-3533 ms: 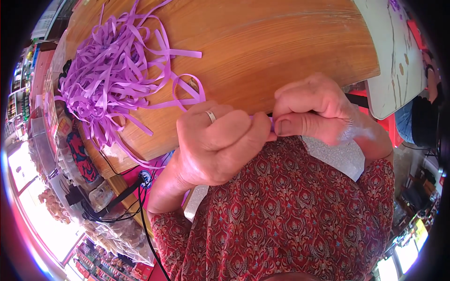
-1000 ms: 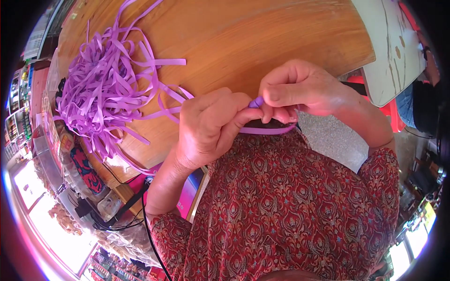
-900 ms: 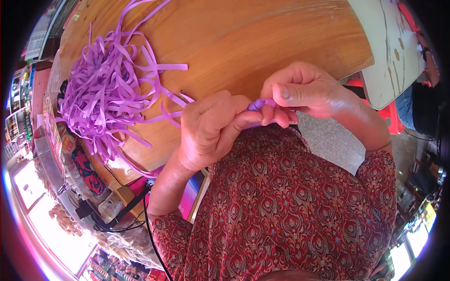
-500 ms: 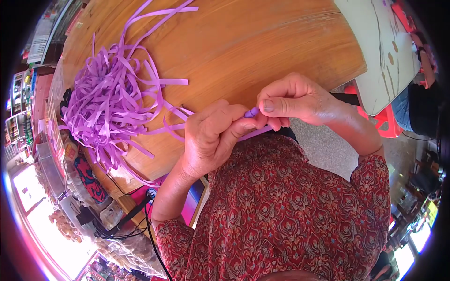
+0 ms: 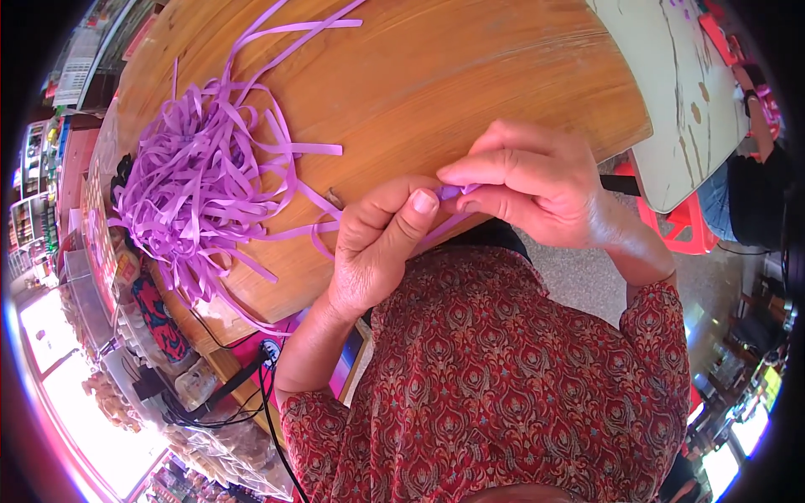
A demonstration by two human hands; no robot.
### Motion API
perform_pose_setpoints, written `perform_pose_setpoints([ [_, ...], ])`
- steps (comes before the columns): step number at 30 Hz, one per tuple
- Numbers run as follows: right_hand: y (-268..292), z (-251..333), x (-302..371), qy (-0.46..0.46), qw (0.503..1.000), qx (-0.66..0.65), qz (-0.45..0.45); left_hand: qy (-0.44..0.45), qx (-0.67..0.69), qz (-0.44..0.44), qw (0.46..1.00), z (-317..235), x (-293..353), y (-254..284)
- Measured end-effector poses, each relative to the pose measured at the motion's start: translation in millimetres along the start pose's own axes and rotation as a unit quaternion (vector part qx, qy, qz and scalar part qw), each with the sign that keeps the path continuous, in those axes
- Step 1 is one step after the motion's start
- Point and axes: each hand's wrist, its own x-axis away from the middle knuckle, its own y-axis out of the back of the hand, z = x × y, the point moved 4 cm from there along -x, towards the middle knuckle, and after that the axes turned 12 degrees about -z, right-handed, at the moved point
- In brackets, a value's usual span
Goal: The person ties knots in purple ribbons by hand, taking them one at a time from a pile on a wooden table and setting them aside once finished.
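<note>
Wood tabletop (image 5: 436, 92), marbled table (image 5: 689, 147) alongside, grey floor (image 5: 583, 261) below, purple ribbon (image 5: 451, 192) in fingertip grip of both hands (image 5: 379, 233) (image 5: 541, 186).

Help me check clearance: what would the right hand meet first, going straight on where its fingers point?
First the narrow folded purple ribbon, then the bare left hand just beyond; depth is unclear, so the right hand may already touch both.

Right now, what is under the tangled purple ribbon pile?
Brown wooden tabletop shows through the loose right loops of the purple ribbon pile. The dense middle hides whatever is beneath. A black item shows at the left edge.
</note>
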Motion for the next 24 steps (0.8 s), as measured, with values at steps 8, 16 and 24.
perform_pose_setpoints([
  [8, 0.4, -12.8, 1.8, -0.119, 0.986, -0.112, 0.022, 0.093, 0.117, 0.06, 0.987, 6.4, -5.7, 17.9],
  [16, 6.6, -18.9, 2.8, -0.163, 0.977, -0.134, 0.017, -0.02, -0.05, -0.042, 0.998, 1.3, -10.3, 10.6],
  [24, 52.2, -25.8, 7.7, -0.275, 0.909, -0.294, -0.109, -0.293, -0.465, -0.13, 0.825, -23.3, -14.0, 21.6],
])
